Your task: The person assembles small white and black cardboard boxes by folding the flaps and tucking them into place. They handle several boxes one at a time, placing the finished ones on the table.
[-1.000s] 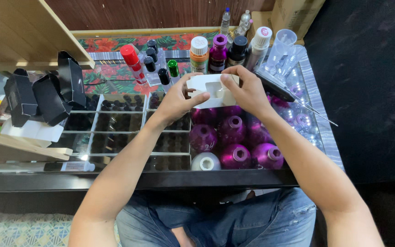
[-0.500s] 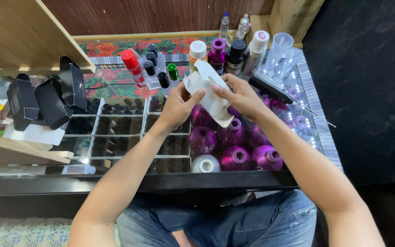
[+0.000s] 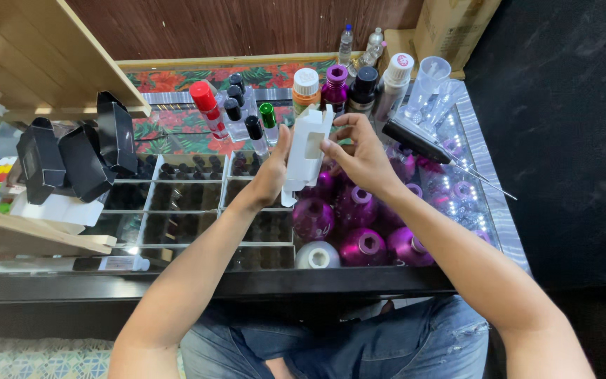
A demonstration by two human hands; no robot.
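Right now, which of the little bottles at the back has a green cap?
The small clear bottle with the green cap, standing just left of the white carton that both hands hold. The red-capped bottle and black-capped bottles stand further left.

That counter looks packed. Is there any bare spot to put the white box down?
Barely. The glass top over the trays, between the black boxes and purple bottles, lies bare. The back row of bottles is crowded.
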